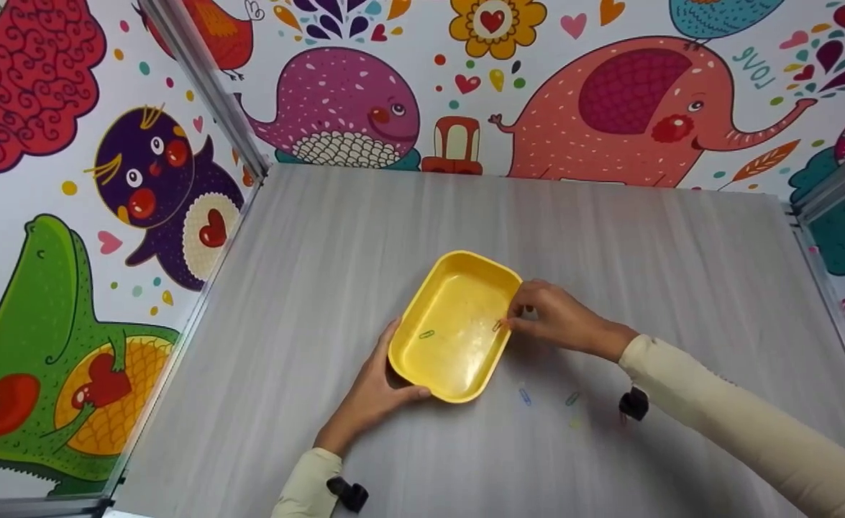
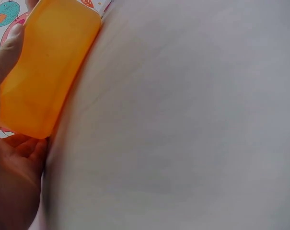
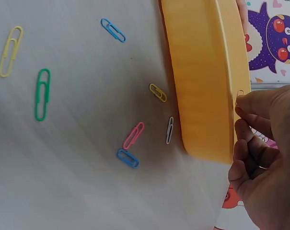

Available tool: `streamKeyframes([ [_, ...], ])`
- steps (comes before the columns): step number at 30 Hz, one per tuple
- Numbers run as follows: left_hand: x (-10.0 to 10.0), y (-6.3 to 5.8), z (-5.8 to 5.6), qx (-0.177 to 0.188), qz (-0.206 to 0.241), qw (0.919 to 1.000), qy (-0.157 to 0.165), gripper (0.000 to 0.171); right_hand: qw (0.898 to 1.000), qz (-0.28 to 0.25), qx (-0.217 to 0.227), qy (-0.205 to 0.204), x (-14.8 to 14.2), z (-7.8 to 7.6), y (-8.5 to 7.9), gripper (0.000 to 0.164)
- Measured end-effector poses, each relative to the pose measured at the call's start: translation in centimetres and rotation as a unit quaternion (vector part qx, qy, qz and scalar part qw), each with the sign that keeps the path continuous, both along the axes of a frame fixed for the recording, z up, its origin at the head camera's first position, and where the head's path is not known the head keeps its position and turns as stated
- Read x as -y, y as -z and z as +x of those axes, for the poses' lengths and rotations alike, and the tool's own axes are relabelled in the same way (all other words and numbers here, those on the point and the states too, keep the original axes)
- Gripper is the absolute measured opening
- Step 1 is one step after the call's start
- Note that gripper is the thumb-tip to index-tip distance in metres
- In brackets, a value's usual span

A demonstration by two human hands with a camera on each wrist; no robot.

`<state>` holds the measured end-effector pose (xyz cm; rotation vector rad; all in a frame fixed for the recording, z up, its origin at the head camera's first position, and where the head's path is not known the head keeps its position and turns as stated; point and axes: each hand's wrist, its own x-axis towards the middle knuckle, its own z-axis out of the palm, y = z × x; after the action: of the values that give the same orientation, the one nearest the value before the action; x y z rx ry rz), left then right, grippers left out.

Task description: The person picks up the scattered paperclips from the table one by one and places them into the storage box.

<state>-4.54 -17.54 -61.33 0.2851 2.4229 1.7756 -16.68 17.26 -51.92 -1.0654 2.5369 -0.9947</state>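
A yellow plastic tray [image 1: 458, 316] lies on the tabletop, with a green paper clip [image 1: 426, 334] inside it. My left hand [image 1: 375, 392] holds the tray's near left corner, thumb along the near side and fingers round the left side; the left wrist view shows the tray's outer wall between them. Over the right rim, my right hand [image 1: 555, 316] pinches a small paper clip [image 3: 239, 95] between thumb and finger, just inside the tray. That clip's colour is hard to tell. On the table lie a blue paper clip [image 1: 525, 396], a green paper clip [image 3: 42, 94] and a pink paper clip [image 3: 133, 135].
More clips lie right of the tray: a long yellow clip [image 3: 11, 51], a short yellow clip [image 3: 157, 92], a white clip [image 3: 169, 130] and a short blue clip [image 3: 128, 158]. Printed cartoon walls [image 1: 364, 108] border the grey table [image 1: 336, 237] at the back and sides.
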Motion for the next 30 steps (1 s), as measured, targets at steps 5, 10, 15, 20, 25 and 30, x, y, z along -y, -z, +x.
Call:
streamKeyframes([
  [5, 0.0, 0.1, 0.1, -0.004, 0.006, 1.0, 0.001, 0.126, 1.0, 0.023, -0.003, -0.019, 0.8, -0.4, -0.6, 0.013],
  [10, 0.0, 0.1, 0.2, -0.003, 0.004, 1.0, 0.001, 0.126, 0.999, 0.046, 0.013, -0.025, 1.5, -0.9, -0.9, 0.016],
  [15, 0.0, -0.1, 0.1, -0.003, 0.005, 1.0, -0.001, 0.126, 0.998, 0.061, 0.022, -0.024, 2.2, -1.4, -1.1, 0.017],
  [20, 0.0, -0.1, 0.1, -0.002, 0.008, 1.0, -0.001, 0.125, 0.996, 0.071, 0.028, -0.044, 3.1, -2.1, -1.1, 0.021],
  [25, 0.0, -0.2, 0.1, -0.001, 0.003, 1.0, -0.002, 0.125, 0.994, 0.08, 0.052, -0.061, 4.2, -2.5, -1.4, 0.022],
  [30, 0.0, 0.0, 0.1, -0.004, 0.001, 1.0, -0.001, 0.125, 0.992, 0.09, 0.07, -0.062, 5.1, -3.0, -1.4, 0.021],
])
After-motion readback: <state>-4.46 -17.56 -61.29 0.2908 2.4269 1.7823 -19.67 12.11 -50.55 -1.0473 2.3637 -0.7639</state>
